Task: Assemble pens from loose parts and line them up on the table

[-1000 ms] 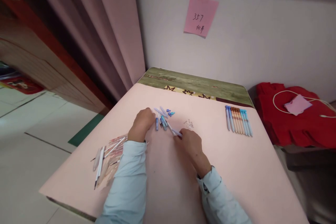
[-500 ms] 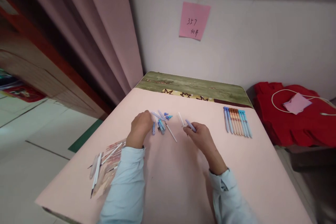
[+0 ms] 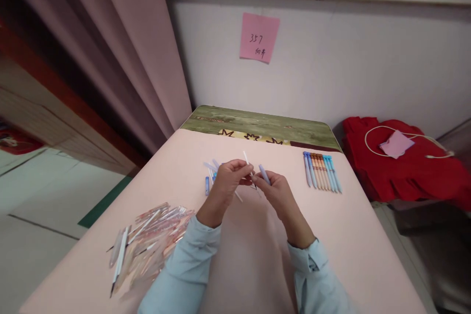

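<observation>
My left hand [image 3: 228,182] and my right hand [image 3: 277,190] meet over the middle of the table. Between their fingertips a thin white pen refill [image 3: 245,157] slants, dark tip downward, with both hands pinching it. My right hand also holds a lilac pen barrel [image 3: 264,174], which pokes up between its fingers. Partly hidden behind my left hand lie pale purple and blue pen parts, among them a short blue barrel piece [image 3: 207,186]. Another white refill [image 3: 238,196] lies just below the hands.
Assembled blue and brown pens [image 3: 322,171] lie in a row at the right. A heap of clear, pinkish pen parts and refills [image 3: 158,235] spreads at the left front. Beyond the pink-covered table [image 3: 346,250] sits red cloth [image 3: 353,157] with a cable [image 3: 419,133].
My left hand has moved right from the loose pen parts to the refill at my right hand. My right hand still holds the barrel and refill. The view has shifted slightly.
</observation>
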A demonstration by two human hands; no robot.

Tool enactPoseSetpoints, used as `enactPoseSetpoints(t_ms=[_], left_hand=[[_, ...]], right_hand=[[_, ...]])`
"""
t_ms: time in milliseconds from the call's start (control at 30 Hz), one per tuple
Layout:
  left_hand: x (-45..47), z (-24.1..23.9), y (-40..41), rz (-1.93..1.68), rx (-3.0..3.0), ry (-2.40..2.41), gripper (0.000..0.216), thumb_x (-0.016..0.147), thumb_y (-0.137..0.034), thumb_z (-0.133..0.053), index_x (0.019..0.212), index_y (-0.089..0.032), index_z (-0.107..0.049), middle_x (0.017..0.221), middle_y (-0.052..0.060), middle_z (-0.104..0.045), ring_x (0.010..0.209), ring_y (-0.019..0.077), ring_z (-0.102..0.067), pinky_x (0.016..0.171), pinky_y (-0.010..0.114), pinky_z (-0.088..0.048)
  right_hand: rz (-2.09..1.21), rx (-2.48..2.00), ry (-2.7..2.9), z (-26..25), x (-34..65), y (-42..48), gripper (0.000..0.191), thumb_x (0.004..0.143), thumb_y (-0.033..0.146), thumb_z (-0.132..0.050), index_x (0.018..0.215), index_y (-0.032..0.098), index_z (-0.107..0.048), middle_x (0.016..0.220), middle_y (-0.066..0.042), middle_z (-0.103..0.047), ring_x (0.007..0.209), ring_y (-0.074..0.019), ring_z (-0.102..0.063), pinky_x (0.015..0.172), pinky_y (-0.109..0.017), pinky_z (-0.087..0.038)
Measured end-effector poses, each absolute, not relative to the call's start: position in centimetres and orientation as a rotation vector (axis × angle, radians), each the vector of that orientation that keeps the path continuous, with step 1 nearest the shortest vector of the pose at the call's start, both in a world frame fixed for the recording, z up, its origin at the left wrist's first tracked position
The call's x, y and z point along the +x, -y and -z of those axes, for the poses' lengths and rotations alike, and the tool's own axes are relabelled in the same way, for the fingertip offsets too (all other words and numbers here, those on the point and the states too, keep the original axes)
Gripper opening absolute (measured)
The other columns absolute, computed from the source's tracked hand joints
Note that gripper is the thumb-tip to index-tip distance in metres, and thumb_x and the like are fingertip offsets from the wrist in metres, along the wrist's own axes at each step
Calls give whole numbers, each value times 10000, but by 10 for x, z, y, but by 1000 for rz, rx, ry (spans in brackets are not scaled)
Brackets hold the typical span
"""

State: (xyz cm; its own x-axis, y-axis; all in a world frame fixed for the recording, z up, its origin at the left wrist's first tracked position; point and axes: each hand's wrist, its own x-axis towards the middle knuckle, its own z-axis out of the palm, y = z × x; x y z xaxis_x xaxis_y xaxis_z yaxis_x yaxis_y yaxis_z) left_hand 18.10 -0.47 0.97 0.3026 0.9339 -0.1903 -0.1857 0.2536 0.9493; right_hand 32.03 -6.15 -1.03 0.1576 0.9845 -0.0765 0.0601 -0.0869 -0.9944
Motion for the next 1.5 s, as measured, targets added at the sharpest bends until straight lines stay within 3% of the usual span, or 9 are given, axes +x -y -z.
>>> enactPoseSetpoints(t_ms=[200,500,933,1200,1367,1500], left_hand=[[166,-24,-3,-1328,796,-932,319,670,-382,-822,800,-137,-666,848,43,-695,677,105,-631,705,267,-559],[173,-23,1,-1339,810,-894,307,693,-374,-812,805,-125,-671,849,46,-685,676,100,-617,689,260,-555],[174,-24,2,-1302,839,-914,310,684,-373,-812,826,-130,-683,837,47,-696,650,110,-631,672,274,-553],[179,-21,7,-1126,1079,-951,241,671,-359,-811,742,-150,-714,777,28,-695,682,118,-608,714,270,-517],[178,-25,6,-1076,1101,-978,414,671,-426,-807,983,-162,-741,939,75,-739,754,149,-644,745,295,-521],[175,-19,1,-1071,1143,-1052,418,680,-459,-784,948,-143,-730,895,94,-745,707,149,-634,729,301,-515]], right_hand=[[-1066,-1419,1158,6,322,64,342,945,495,-457,897,198,-619,616,36,-459,565,-131,-411,517,-243,-300],[-1154,-1342,1249,3,321,65,283,933,428,-499,864,191,-638,649,23,-579,563,-119,-480,541,-235,-370],[-1214,-1309,1193,-3,319,65,301,903,440,-527,853,177,-665,647,14,-591,562,-112,-491,539,-236,-381],[-1232,-1191,1094,5,320,61,307,767,460,-720,873,173,-693,769,-26,-676,714,-150,-585,693,-278,-459],[-1202,-1185,983,6,334,59,340,723,473,-759,886,177,-726,791,-26,-686,720,-152,-572,703,-285,-448],[-1063,-1262,792,7,355,59,405,647,502,-807,899,190,-752,867,-45,-722,761,-164,-581,719,-297,-461]])
